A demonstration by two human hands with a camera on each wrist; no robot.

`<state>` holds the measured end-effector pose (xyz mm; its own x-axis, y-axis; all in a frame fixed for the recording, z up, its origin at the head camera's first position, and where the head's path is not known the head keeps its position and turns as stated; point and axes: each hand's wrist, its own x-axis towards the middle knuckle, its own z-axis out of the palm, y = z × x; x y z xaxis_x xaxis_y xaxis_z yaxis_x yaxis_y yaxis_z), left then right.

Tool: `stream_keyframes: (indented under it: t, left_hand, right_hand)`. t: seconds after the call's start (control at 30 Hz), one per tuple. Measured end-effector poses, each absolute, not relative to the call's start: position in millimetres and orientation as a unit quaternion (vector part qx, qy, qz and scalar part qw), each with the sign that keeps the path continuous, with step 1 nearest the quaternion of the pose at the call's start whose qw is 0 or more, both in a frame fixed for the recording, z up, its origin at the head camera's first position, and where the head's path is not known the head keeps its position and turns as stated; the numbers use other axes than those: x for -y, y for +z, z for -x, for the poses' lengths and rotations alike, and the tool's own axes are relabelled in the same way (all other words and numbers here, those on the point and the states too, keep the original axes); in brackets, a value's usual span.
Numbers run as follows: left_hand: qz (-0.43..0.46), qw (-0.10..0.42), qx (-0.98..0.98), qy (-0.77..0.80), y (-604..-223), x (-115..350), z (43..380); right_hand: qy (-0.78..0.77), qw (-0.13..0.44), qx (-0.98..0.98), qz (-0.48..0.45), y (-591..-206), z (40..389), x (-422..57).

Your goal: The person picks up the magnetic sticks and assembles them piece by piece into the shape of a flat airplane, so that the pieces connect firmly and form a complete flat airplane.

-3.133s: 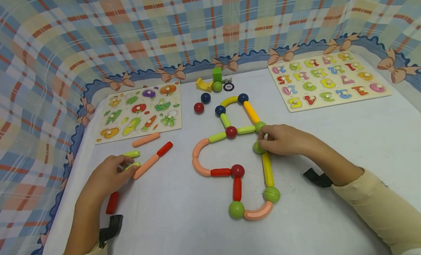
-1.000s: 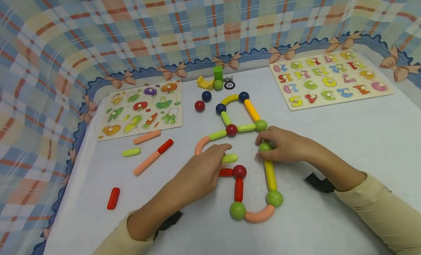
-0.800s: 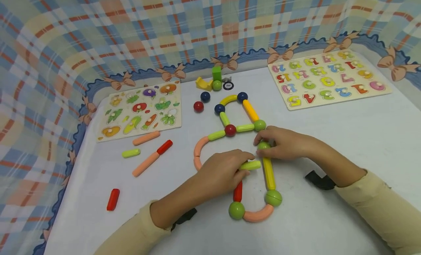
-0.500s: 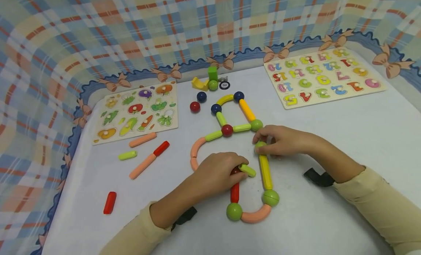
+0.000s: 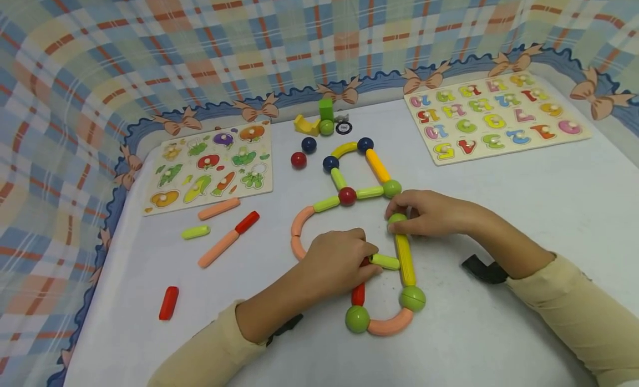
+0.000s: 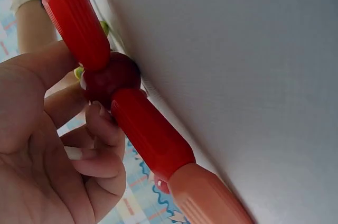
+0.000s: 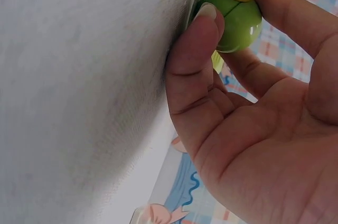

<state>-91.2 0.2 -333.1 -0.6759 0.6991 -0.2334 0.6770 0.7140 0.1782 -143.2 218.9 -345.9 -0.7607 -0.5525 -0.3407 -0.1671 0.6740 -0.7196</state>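
In the head view my left hand (image 5: 341,259) is at the middle of a figure of magnetic sticks and balls. Its thumb and fingers grip a dark red ball (image 6: 110,80), which joins two red sticks (image 6: 150,131) in the left wrist view. A short light green stick (image 5: 386,261) reaches from beside those fingertips to the long yellow stick (image 5: 405,259). My right hand (image 5: 430,213) pinches the green ball (image 7: 242,26) at the upper end of that yellow stick. Just above it sits another green ball (image 5: 391,188), apart from the held one.
Loose at left lie a light green stick (image 5: 196,232), a red stick (image 5: 168,303) and salmon sticks (image 5: 218,209). A vegetable puzzle board (image 5: 209,168) and a number puzzle board (image 5: 494,118) stand behind. Spare balls (image 5: 298,160) and small blocks (image 5: 326,110) lie near the curtain.
My left hand picked up a light green stick from the left and carried it rightward into the figure, beside the red ball. My right hand shifted the green ball and yellow stick only slightly.
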Motion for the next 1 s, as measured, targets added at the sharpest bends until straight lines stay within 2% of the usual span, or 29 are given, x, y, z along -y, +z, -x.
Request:
stream_keyframes:
  t: [0.23,0.5,0.77,1.0]
  left_hand:
    - [-0.380,0.146,-0.913,-0.008,-327,-5,88]
    - [-0.417,0.132,-0.899,0.033,-329,-9,90]
    - [-0.400,0.158,-0.903,0.020,-330,-12,93]
    - [-0.366,0.155,-0.918,0.004,-330,-8,98]
  right_hand:
    - [-0.347,0.284,-0.871,0.199,-346,144,-221]
    - [-0.351,0.300,-0.864,0.201,-342,146,-224]
    - [-0.345,0.309,-0.862,0.208,-339,149,-230]
    - [-0.354,0.293,-0.867,0.193,-342,150,-230]
